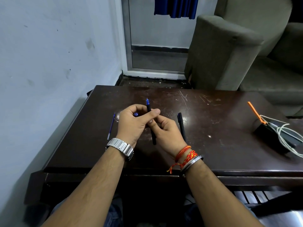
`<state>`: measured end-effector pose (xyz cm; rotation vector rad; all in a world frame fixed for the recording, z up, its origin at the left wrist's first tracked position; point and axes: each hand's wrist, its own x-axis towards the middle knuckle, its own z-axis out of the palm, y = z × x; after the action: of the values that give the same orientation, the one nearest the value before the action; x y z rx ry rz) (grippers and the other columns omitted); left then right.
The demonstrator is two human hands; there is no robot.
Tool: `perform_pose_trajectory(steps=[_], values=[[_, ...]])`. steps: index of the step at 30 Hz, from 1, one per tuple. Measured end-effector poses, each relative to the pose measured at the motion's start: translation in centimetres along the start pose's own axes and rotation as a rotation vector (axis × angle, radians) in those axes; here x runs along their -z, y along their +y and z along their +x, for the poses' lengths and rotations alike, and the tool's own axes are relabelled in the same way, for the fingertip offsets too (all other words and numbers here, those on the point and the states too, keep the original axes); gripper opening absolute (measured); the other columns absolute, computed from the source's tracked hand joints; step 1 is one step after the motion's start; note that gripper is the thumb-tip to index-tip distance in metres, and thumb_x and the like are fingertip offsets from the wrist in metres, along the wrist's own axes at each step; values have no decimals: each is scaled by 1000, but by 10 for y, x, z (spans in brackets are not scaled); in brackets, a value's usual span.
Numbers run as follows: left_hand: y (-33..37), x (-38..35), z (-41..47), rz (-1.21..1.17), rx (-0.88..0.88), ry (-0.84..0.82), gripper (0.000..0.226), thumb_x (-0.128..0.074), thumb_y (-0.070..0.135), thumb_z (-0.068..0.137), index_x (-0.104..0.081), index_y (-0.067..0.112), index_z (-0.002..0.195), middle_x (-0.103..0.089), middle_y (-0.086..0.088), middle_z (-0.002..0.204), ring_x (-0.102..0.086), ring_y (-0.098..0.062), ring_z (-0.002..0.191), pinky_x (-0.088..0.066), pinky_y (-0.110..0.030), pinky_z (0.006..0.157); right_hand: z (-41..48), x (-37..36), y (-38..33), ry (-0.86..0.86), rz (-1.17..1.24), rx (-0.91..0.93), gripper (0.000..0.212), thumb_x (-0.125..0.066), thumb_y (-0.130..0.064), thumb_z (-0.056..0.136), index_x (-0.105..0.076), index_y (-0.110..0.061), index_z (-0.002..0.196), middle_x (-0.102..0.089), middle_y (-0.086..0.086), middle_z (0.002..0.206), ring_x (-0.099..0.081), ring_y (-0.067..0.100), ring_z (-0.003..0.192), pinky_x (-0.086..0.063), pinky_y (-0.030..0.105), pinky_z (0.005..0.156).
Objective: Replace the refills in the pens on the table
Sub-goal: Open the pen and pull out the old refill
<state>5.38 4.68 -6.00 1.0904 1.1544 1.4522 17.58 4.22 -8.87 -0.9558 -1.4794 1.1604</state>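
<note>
A slim black plastic pen [153,138] sits above the middle of the dark brown glossy wooden table [213,145], held between both hands and pointing away from the person. The left hand [136,122] curls round its far half with the thumb laid across the barrel. The right hand [165,130] pinches the barrel just nearer, and the two hands touch. A translucent blue refill tip [147,101] sticks out of the pen's far end, beyond the left thumb. The near end pokes out below the hands.

The middle of the barrel is hidden by the fingers. A small blue rounded piece [136,114] shows inside the left fist, but what it is cannot be made out.

On the table just left of the left hand lies a thin loose blue refill [111,126]. Just right of the right hand lies a second black pen [182,126].

The tabletop is scratched and scuffed and reflects light. A silver metal link watch [121,147] circles the left wrist. Red and orange woven threads [185,153] and a steel bangle [192,163] circle the right. At the far right sits a black box [268,133] with a coiled white cable [285,136] and an orange strap [254,110].
</note>
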Motion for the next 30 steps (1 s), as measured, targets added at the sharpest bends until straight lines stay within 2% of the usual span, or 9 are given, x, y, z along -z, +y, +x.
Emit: perform_pose_trajectory(steps=[4,6,10,12,16,19,23,27,30], values=[[2,-2,1,-83,45,-109,17,-67,13,87,-70,5,102,-78,-3,87,-67,-6,67,-47,-17,51,2,1,0,2,21,35,19,-54,-16,101,-73,-11,100,-75,-2,88,-70,11,89,-55,30,89],[4,-2,0,-110,26,-93,14,-64,7,88,-73,8,99,-78,-6,87,-69,-6,66,-45,-15,48,3,2,1,5,17,28,20,-54,-17,101,-72,-11,96,-74,-5,81,-69,7,83,-54,26,83],[4,-2,0,-42,-44,58,26,-88,14,65,-73,18,86,-76,2,76,-70,-8,63,-51,-21,49,2,4,2,-5,-14,27,20,-55,-20,101,-73,-16,93,-74,0,87,-69,14,89,-55,42,93],[4,-1,1,-24,-8,22,35,-89,22,63,-71,20,93,-71,4,79,-68,-4,64,-52,-21,52,2,4,2,-14,-22,31,19,-55,-19,101,-73,-19,94,-74,0,88,-69,13,90,-55,40,94],[5,-4,1,-45,65,-157,15,-68,20,81,-78,15,92,-77,-1,94,-65,-1,69,-45,-13,53,3,3,3,1,1,38,19,-56,-15,100,-72,-8,94,-74,0,84,-70,11,86,-55,33,89],[4,-4,0,16,-25,-66,6,-76,12,79,-79,15,85,-78,-2,83,-71,-7,74,-52,-19,58,3,4,3,13,-5,43,17,-56,-16,100,-73,-12,100,-76,13,95,-72,18,92,-57,37,90],[4,-6,1,26,-18,46,22,-89,22,63,-75,15,78,-74,0,72,-69,-11,66,-56,-27,57,3,2,2,10,-5,44,20,-57,-15,100,-72,-29,102,-77,9,100,-72,22,100,-56,40,95],[2,-4,0,22,41,-148,17,-67,21,84,-78,10,91,-75,-5,83,-64,-3,65,-47,-17,55,3,4,2,20,-10,62,18,-57,-15,100,-73,-7,95,-75,0,84,-71,12,84,-57,34,87],[2,-4,0,15,14,-83,12,-71,16,83,-79,9,89,-76,-6,77,-67,-6,63,-48,-17,52,3,4,3,29,-18,37,18,-58,-15,99,-73,-5,97,-76,11,86,-70,15,86,-57,40,89]])
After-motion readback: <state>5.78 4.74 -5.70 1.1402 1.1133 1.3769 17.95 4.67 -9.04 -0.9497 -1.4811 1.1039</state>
